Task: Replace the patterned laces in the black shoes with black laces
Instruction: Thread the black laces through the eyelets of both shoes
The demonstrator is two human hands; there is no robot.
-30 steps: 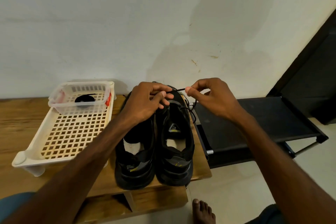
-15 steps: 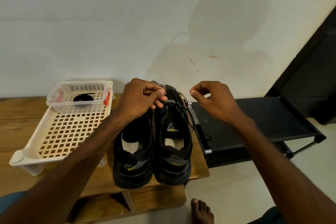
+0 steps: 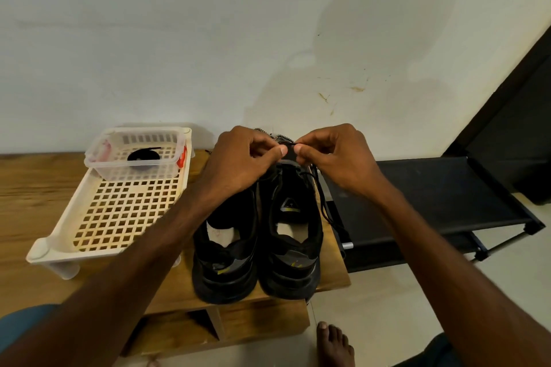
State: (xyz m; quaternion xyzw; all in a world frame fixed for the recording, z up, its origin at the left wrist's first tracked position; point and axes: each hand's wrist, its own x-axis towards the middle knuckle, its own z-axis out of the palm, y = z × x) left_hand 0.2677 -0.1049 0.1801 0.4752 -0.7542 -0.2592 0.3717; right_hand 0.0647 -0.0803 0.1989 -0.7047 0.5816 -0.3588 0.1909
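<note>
Both hands are closed to a fine pinch. The left hand has thumb and forefinger pressed onto a short stretch of the black lace. The right hand pinches the same lace just beside it, so the two thumb tips nearly meet. The remaining fingers of both hands are curled in.

I place that pinch above the toe end of the right shoe, towards the back edge of the wooden bench. From there the lace drops along the shoe's right side and trails over the bench's right edge, next to a black rack.

The left shoe stands touching the right one, and both heels are at the near edge by the right corner. Speckled strands of the patterned laces show just behind the knuckles, by the wall.

A white perforated tray takes up the bench left of the shoes. At its far end sits a small clear basket holding a coiled black lace.

For markings, I can make out a small triangular emblem on the right shoe's tongue and yellow flecks on both heels, but nothing is legible. A bare foot rests on the floor below the bench's right end.
</note>
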